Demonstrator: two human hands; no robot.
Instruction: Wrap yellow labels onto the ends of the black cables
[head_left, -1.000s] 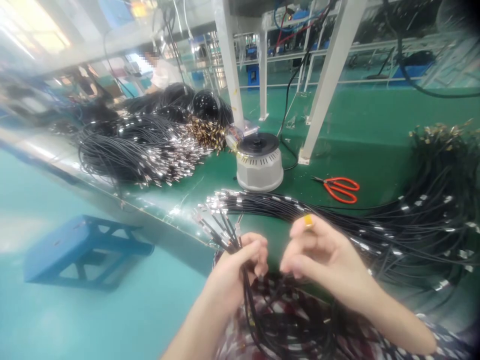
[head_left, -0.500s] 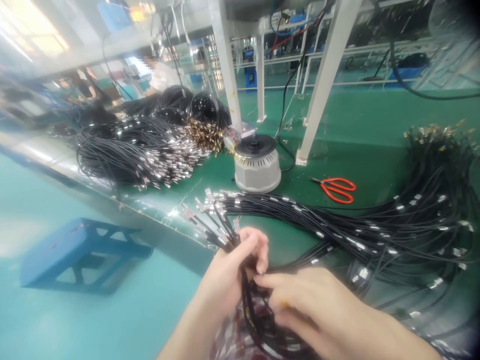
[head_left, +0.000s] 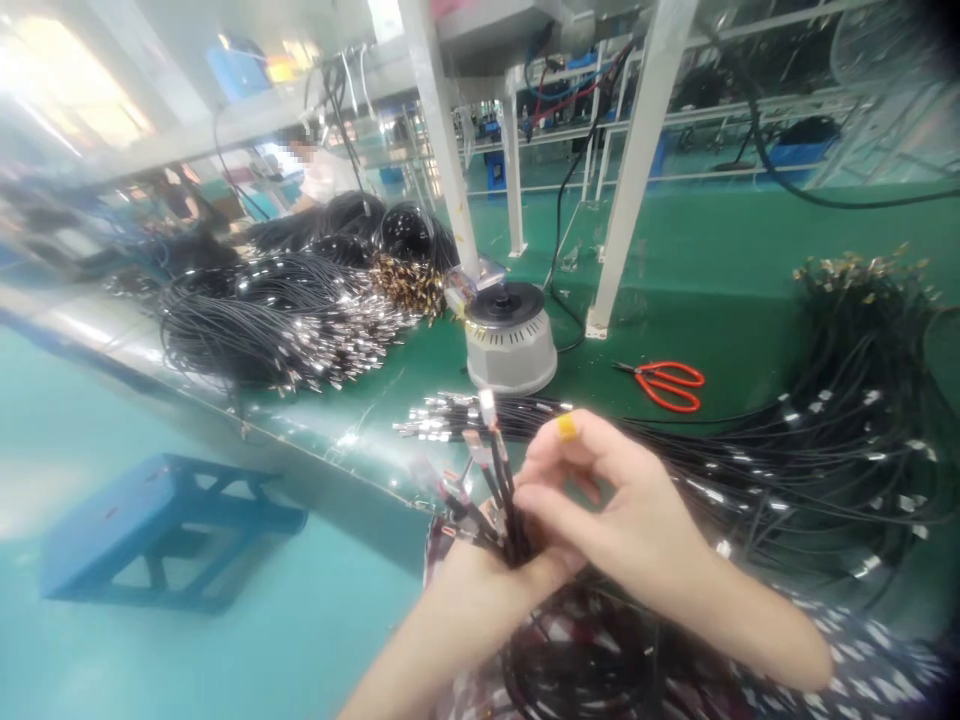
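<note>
My left hand (head_left: pixel 487 600) is closed around a bundle of black cables (head_left: pixel 501 490), whose pale metal-tipped ends fan upward above the thumb. My right hand (head_left: pixel 600 490) is against the right side of this bundle, thumb and fingers curled into a pinch at the cables. What lies between those fingertips is hidden. Yellow tape wraps one right finger. The coiled lower part of the cables (head_left: pixel 577 670) hangs over my lap.
Behind my hands, a long cable bundle (head_left: pixel 720 480) lies across the green table. Orange-handled snips (head_left: pixel 667 385) rest near a grey-white round device (head_left: pixel 511 345). Cable heaps (head_left: pixel 240 320) lie at the left. A blue stool (head_left: pixel 150 530) stands on the floor, and a person (head_left: pixel 322 175) is in the background.
My right hand has risen from below the left hand to the cable ends. My left hand has turned and shifted slightly right and down, still holding the bundle.
</note>
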